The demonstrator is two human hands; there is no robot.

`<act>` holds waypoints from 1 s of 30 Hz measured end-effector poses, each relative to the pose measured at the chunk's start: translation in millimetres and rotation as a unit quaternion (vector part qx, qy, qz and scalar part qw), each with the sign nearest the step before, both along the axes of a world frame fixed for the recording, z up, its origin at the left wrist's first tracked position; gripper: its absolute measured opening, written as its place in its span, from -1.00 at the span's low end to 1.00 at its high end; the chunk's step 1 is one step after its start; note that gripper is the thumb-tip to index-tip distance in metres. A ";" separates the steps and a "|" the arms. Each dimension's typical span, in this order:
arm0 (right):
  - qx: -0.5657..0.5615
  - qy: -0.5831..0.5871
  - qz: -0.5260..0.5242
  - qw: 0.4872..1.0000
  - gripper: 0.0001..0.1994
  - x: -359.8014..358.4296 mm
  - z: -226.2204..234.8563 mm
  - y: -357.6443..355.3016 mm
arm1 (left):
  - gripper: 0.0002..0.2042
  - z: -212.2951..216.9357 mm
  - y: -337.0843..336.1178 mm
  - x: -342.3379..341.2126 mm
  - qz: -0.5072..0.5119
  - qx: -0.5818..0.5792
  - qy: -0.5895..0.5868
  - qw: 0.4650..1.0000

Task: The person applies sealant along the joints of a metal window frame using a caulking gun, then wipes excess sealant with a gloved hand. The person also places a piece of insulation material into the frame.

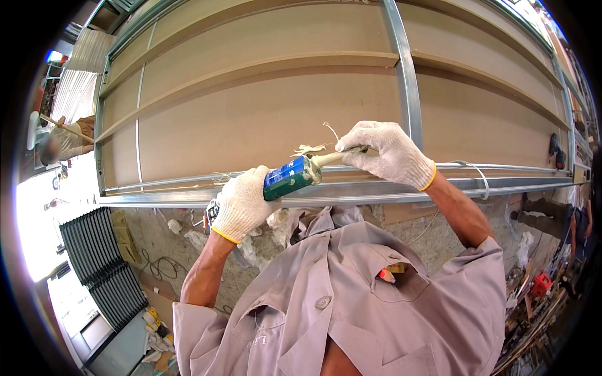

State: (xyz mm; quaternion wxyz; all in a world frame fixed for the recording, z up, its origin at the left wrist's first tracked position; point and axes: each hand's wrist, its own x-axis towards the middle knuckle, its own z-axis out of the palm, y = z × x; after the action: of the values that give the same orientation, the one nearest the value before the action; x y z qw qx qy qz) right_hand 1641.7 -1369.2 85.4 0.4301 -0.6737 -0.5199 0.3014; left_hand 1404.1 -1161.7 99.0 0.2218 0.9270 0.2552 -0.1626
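My left hand [244,200], in a white knit glove with a yellow cuff, is wrapped round a blue and green sealant cartridge [291,178]. The cartridge tilts up to the right, and cream-coloured sealant is smeared over its front end. From that end a pale nozzle [329,158] points to my right hand [392,153], gloved alike, whose fingers are closed round its tip. Curled strands of sealant [309,150] stick out above the nozzle. Just beside my left wrist shows a metal and red part [211,216], mostly hidden by the glove.
Before me lies a large metal frame [411,94] backed with brown board [251,119] and crossed by wooden strips [269,65]. A drill [555,150] rests at its right end. Cables [160,266] and plastic scraps litter the floor. Two other people [69,139] are at the far sides.
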 end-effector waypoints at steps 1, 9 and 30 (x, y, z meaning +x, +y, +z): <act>-0.003 -0.018 0.010 1.000 -0.82 0.6 0.7 0.6 | -0.66 -0.3 -0.1 -0.1 -0.007 0.001 0.001 1.000; 0.048 -0.109 0.026 0.993 -0.86 -3.1 -5.7 2.2 | -0.64 0.4 -1.8 1.4 -0.006 -0.006 0.005 1.000; -0.005 -0.143 0.036 0.989 -0.89 -2.7 -10.7 -4.1 | -0.60 -0.3 -15.0 3.2 0.000 -0.032 0.006 0.999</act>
State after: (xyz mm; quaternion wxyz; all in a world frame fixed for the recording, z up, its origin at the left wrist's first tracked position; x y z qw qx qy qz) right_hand 1639.0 -1373.3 74.7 0.3370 -0.6925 -0.5987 0.2202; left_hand 1407.3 -1176.7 98.7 0.2495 0.9186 0.2510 -0.1758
